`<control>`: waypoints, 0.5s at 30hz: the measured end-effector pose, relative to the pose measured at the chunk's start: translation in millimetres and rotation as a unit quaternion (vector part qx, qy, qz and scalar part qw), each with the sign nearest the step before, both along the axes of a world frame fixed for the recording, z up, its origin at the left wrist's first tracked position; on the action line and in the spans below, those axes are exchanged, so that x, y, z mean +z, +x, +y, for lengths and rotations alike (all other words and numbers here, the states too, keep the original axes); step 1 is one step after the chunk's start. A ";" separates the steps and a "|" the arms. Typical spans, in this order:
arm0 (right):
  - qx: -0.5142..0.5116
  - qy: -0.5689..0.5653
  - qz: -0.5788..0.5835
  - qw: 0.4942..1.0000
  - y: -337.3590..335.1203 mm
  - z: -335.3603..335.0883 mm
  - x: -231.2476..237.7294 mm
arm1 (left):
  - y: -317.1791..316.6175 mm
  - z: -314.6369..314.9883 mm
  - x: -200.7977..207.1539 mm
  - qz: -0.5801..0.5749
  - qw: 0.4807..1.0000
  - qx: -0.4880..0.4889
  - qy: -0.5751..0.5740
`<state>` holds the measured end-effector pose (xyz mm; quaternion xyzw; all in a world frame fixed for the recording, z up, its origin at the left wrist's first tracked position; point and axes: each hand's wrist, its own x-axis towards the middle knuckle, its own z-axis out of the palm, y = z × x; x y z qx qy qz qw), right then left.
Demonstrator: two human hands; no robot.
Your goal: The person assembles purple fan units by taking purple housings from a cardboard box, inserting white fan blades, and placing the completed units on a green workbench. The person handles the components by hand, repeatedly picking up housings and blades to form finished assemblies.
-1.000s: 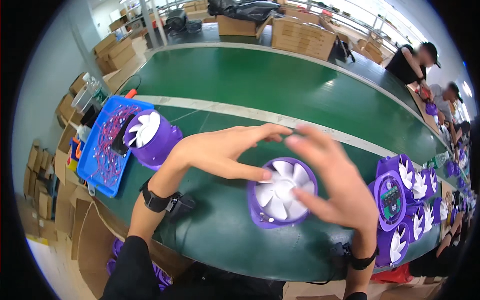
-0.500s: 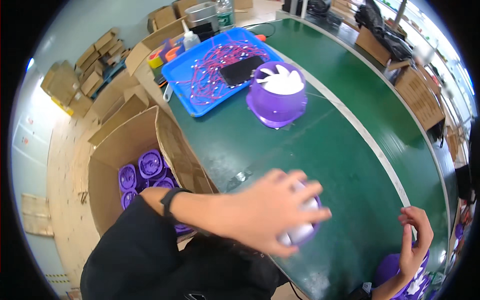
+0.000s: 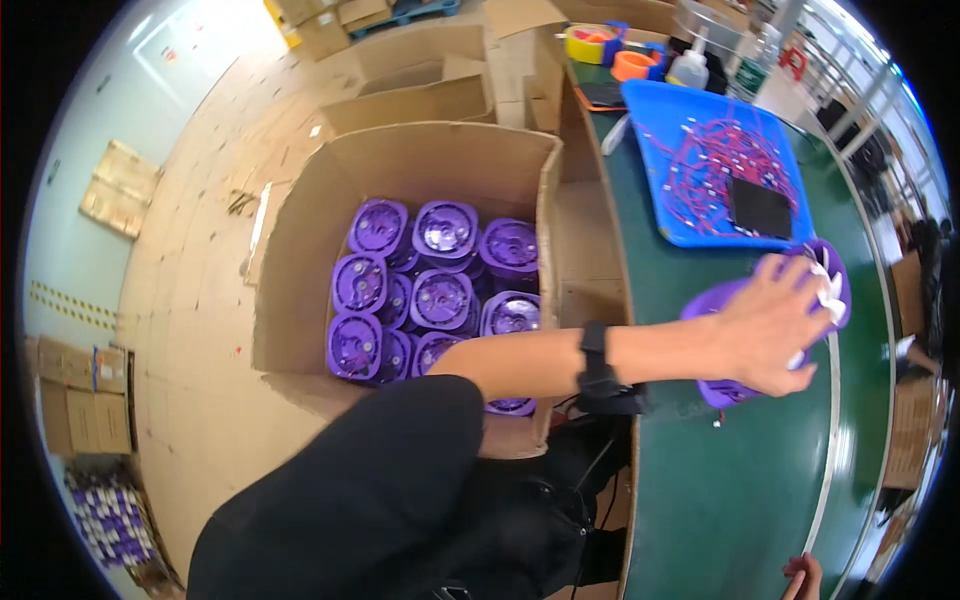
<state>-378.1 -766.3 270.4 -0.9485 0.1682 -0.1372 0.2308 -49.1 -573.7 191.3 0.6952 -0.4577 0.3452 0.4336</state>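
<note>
My left hand (image 3: 768,330) reaches across the green table from above, its fingers curved over a purple fan housing (image 3: 712,300). A bit of white shows under the fingers, and the palm hides most of the piece. Just beyond the fingertips stands another purple housing (image 3: 842,268) with white fan blades (image 3: 828,290), close against the first; whether they touch I cannot tell. At the lower right edge, only some fingers of my right hand (image 3: 803,577) come into view over the table; whether they hold anything is cut off.
Left of the table, an open cardboard box (image 3: 300,290) holds several purple housings (image 3: 440,298). A blue tray (image 3: 655,190) carries pink wires and a black phone (image 3: 760,208). Behind it are tape rolls (image 3: 632,66) and a white squeeze bottle (image 3: 690,68). Another carton (image 3: 415,95) lies beyond.
The view has swung left, so the box fills more of it. My left hand has carried the purple housing over beside the standing one. My right hand has mostly left the view.
</note>
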 end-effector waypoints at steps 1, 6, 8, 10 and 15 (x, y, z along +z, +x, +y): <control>0.004 -0.001 0.005 1.000 1.6 1.3 -3.1 | 6.6 -6.6 -1.6 -0.061 0.990 -0.013 -0.127; 0.020 0.009 0.040 0.999 5.4 -0.2 -26.7 | 31.4 107.2 -11.2 -0.108 0.988 -0.069 -0.090; 0.029 0.000 0.049 0.998 5.7 -4.0 -29.5 | 53.9 195.2 -36.7 0.109 0.992 0.067 0.013; 0.024 0.002 0.046 0.999 10.6 -0.4 -30.7 | 88.3 288.1 -86.6 0.229 0.942 0.241 -0.045; 0.020 0.020 0.051 0.998 22.6 2.3 -30.5 | 77.6 493.8 -234.2 0.575 0.599 0.469 0.300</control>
